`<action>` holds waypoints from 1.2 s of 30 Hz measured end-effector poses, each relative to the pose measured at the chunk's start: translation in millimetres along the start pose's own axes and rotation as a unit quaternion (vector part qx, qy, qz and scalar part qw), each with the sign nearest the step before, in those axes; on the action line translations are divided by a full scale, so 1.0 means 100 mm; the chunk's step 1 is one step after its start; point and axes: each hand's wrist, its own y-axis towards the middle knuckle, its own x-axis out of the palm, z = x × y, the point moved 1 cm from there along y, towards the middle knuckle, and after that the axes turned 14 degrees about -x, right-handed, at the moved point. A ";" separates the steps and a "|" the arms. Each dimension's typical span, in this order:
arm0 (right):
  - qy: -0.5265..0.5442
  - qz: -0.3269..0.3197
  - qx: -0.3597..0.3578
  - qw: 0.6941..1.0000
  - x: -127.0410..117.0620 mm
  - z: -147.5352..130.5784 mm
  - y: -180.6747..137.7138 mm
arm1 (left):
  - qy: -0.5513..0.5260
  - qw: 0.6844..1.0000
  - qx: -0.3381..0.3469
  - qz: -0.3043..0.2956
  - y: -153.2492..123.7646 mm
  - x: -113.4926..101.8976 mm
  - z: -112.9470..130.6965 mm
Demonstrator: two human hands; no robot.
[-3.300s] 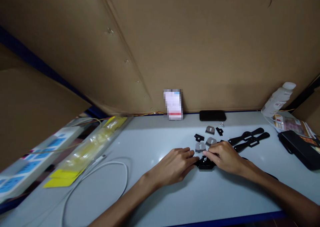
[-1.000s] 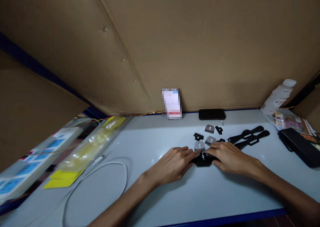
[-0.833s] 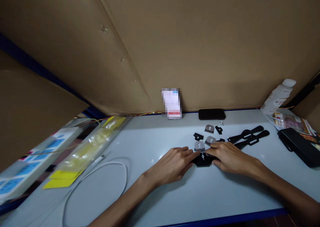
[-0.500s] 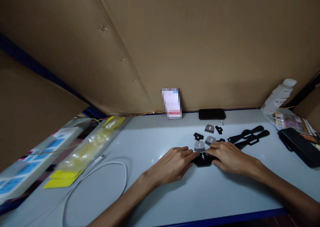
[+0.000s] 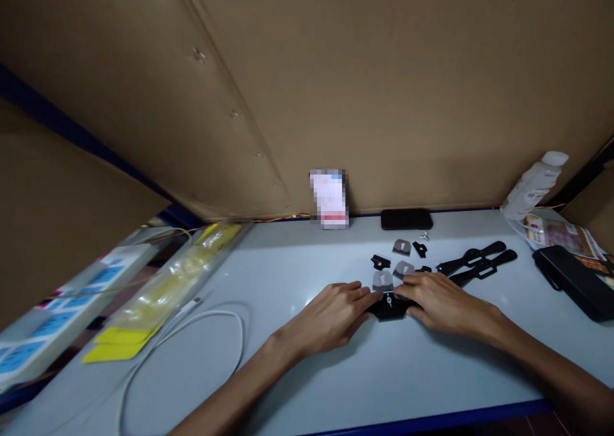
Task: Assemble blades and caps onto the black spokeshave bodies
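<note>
Both of my hands are at a black tool part (image 5: 389,308) with a small silver screw in its middle, low over the white table. My left hand (image 5: 336,314) has its fingers closed on the left end, and my right hand (image 5: 434,298) grips the right end. The hands cover both ends of the part. Just beyond it lie grey metal blades with slots, one near blade (image 5: 382,279), a second blade (image 5: 404,269) and a far blade (image 5: 401,247). Small black clamp pieces (image 5: 381,261) lie around them, one partly hidden by my right hand.
Two long black handles (image 5: 480,260) lie right of my hands. Behind are silver screws (image 5: 425,236), a dark phone (image 5: 407,219) and a propped lit phone (image 5: 330,199). A bottle (image 5: 535,186) and black case (image 5: 575,282) stand right; a white cable (image 5: 242,334) and power strip (image 5: 62,314) left.
Almost nothing differs. Both hands stay on the black tool part in the same place, and the pieces around it have not moved.
</note>
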 end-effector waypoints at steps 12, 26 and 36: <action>-0.004 -0.005 0.008 1.000 -0.01 0.01 -0.03 | 0.020 1.000 0.002 0.004 0.00 -0.01 0.01; -0.002 0.053 -0.029 0.998 -0.01 -0.04 0.03 | 0.005 1.000 0.004 0.007 -0.01 -0.02 0.01; -0.015 0.055 -0.039 0.998 0.05 -0.03 0.03 | 0.001 1.000 0.002 0.007 -0.01 -0.01 0.00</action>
